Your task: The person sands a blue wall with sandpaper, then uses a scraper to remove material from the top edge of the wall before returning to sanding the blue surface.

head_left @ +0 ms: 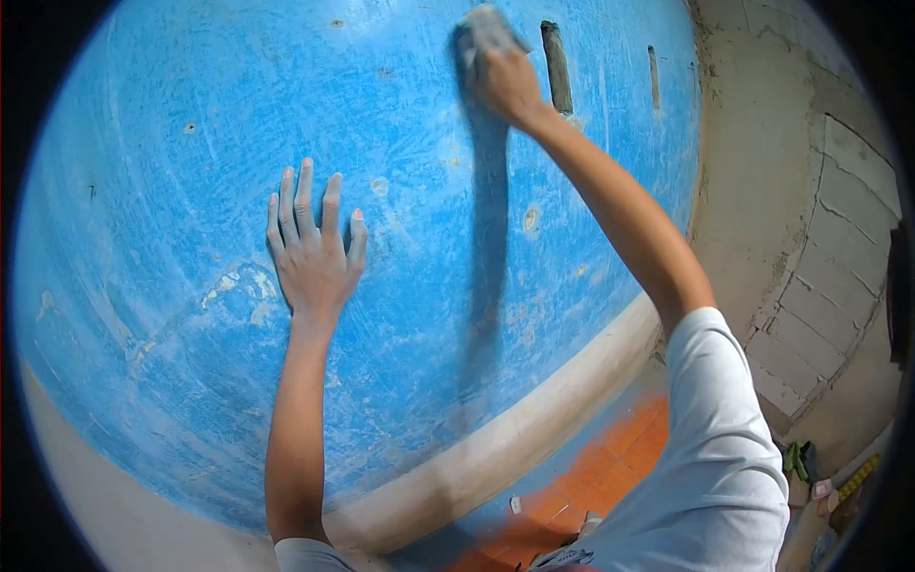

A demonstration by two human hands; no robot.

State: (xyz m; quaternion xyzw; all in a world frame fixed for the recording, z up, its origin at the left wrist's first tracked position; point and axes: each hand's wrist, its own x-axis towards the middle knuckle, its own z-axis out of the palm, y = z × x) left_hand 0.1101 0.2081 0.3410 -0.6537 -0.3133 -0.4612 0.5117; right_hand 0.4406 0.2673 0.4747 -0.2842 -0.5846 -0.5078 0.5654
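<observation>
A scuffed blue wall (410,315) fills most of the view, with pale scratches and chipped spots. My left hand (315,253) lies flat against it, left of centre, fingers spread, with bluish-grey dust on them. Higher up and to the right, my right hand (505,76) presses a dark grey piece of sandpaper (464,52) to the wall. Motion blurs this hand, and most of the sheet is hidden beneath it. Just right of that hand is a narrow upright slot (556,69) cut into the wall.
A second slim slot (654,76) is farther right. A pale ledge (534,396) runs along the wall's base, above an orange tiled floor (610,458) dusted blue. Unpainted wall with exposed blocks (824,276) stands at right, small clutter (822,488) below it.
</observation>
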